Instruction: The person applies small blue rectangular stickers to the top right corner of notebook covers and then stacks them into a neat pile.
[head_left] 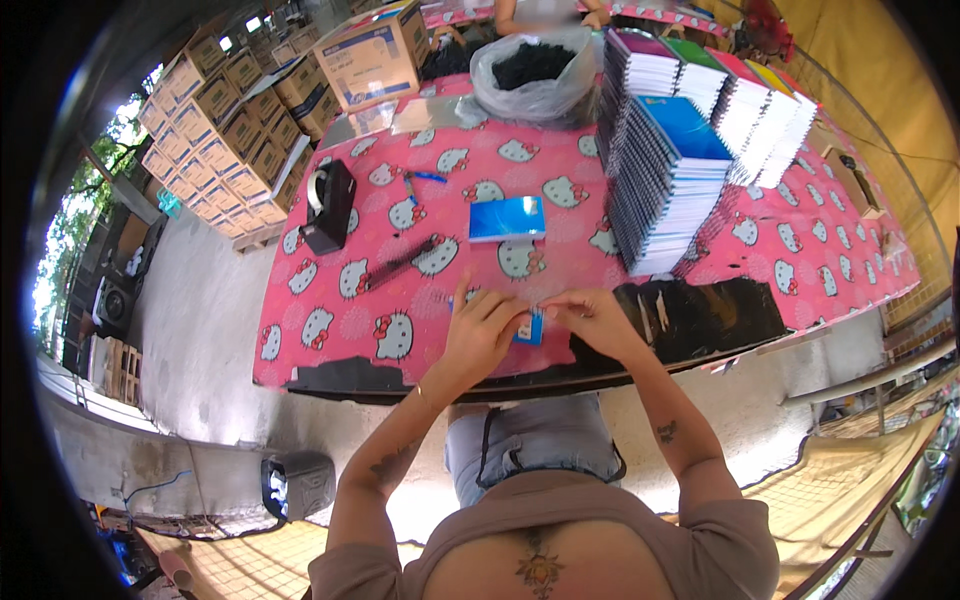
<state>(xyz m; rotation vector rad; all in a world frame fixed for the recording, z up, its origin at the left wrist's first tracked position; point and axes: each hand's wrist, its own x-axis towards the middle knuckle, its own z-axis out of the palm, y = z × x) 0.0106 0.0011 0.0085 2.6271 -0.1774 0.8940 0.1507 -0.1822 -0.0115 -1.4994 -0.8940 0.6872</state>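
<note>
A small blue-covered notebook [529,331] lies near the table's front edge, mostly hidden under my hands. My left hand [484,328] is over it, index finger stretched forward, thumb and other fingers closed at the notebook's far right part. Close beside it, my right hand [596,322] pinches thumb and forefinger together; whatever is between them is too small to make out. Farther back, a second blue notebook [506,217] lies flat on the pink patterned cover. To its left rests a long black spiral coil [402,264].
A black tape dispenser [328,206] and blue pens [425,180] are at left. Tall spiral notebook stacks [668,190] stand at right. At the back are a plastic bag of black coils [535,75] and a carton [370,60]; another person sits beyond. Stacked boxes [215,140] stand off left.
</note>
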